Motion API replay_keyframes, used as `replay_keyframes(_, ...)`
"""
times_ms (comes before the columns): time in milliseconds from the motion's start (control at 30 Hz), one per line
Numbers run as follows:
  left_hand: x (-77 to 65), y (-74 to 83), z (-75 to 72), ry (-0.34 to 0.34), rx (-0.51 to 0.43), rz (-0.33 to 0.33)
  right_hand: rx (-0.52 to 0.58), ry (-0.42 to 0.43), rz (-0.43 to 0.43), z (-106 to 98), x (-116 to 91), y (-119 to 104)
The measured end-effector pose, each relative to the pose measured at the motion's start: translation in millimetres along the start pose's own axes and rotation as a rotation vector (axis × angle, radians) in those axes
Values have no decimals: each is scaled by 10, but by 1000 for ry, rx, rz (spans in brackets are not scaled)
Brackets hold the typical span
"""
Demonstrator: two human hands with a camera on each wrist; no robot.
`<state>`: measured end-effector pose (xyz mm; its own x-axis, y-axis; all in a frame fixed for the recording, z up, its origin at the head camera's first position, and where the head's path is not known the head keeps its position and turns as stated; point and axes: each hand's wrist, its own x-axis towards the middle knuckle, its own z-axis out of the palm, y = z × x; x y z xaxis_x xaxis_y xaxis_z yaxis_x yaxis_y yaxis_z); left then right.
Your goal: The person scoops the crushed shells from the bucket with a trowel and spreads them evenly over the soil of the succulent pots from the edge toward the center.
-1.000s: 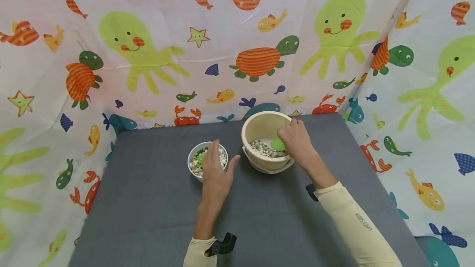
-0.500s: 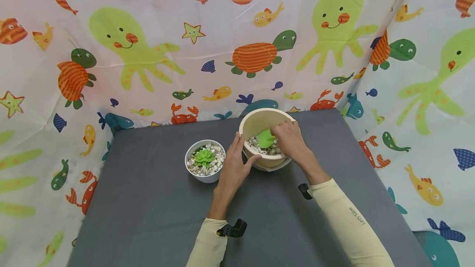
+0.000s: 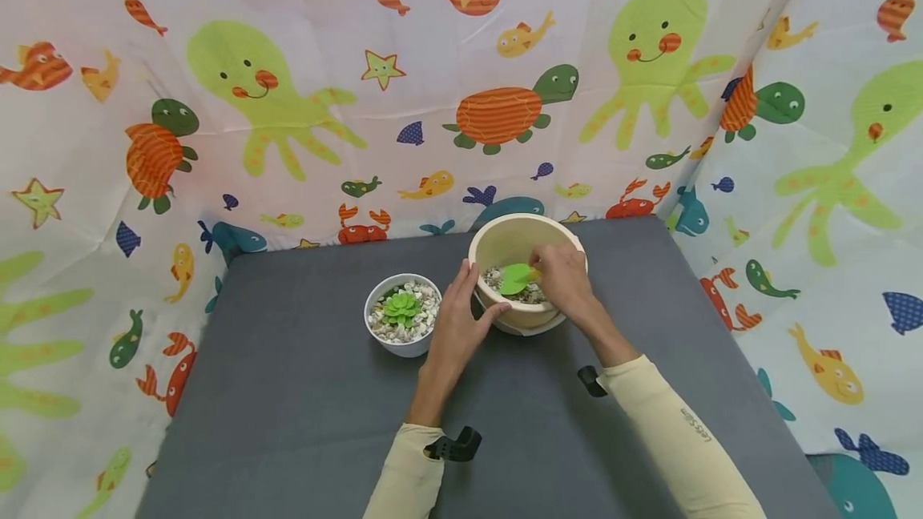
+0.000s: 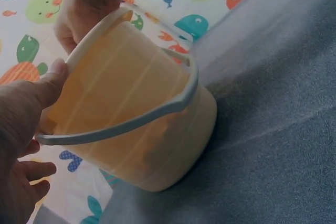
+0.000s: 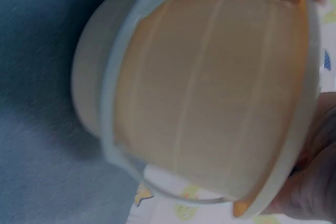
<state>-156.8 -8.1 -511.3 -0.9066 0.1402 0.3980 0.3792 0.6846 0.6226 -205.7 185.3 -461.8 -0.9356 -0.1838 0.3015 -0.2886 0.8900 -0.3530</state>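
A cream bucket (image 3: 519, 235) stands on the grey cloth, with pebbles (image 3: 493, 277) in its bottom. Inside it, my right hand (image 3: 566, 279) grips a small shovel (image 3: 515, 279) with a green blade and a bit of yellow at the neck. The blade lies over the pebbles; fingers cover most of the handle. My left hand (image 3: 457, 319) rests at the bucket's near left rim, thumb and fingers spread and fairly straight. In the left wrist view, one digit of the left hand (image 4: 21, 114) touches the rim. Left of the bucket is a white pot (image 3: 404, 348) holding pebbles and a green succulent (image 3: 401, 308).
The bucket's pale handle (image 4: 121, 127) hangs down against its outer side. A grey cloth (image 3: 303, 391) covers the table. Printed sea-animal curtains (image 3: 425, 86) rise behind and along both sides.
My left hand has moved right from above the succulent pot to the bucket's rim. The right hand has shifted slightly left inside the bucket, and more of the shovel's blade shows.
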Motion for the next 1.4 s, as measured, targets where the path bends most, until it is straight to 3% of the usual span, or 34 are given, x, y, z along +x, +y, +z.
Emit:
replay_keyframes(300,-19,-3,20,24,11,-11,136,-11,172,-218,-40,-71)
replay_keyframes(467,1,-20,12,35,23,2,229,39,240,-355,-86,-16)
replay_keyframes(700,7,-10,11,24,15,1,275,113,269,-508,-159,88)
replay_keyframes(933,-16,4,7,3,11,-19,291,113,328,-606,-238,148)
replay_keyframes(1133,-51,36,5,-25,-35,-61,274,125,322,-731,-296,109)
replay_keyframes(1400,-124,13,-57,67,-108,-83,279,127,277,-918,-306,-77)
